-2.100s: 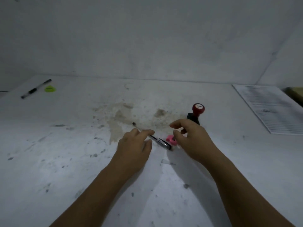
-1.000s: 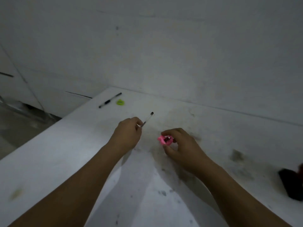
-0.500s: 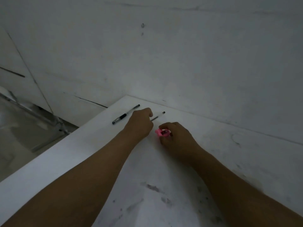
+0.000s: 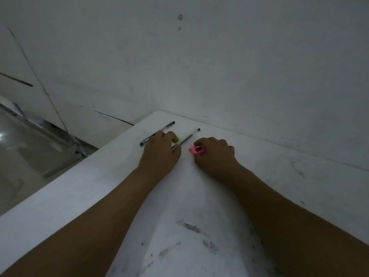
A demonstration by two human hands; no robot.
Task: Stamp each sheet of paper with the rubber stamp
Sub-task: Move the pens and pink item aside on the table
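Neither the rubber stamp nor the sheets of paper are in view now. My left hand [image 4: 161,150] grips a thin clear pen [image 4: 187,137] low against the white table [image 4: 99,186], near its far left corner. My right hand [image 4: 214,154] pinches a small pink sharpener [image 4: 196,150] just to the right of that pen. A small green object [image 4: 177,139] shows partly from under my left fingers.
A second pen with a black grip [image 4: 157,133] lies on the table just beyond my left hand. The table's left edge drops to a floor with a shiny metal frame [image 4: 50,134]. A white wall [image 4: 219,66] stands directly behind the table.
Both hands carried the pen and the pink sharpener from the table's middle to its far left corner. The view swung left, so the stamp and the paper left the frame.
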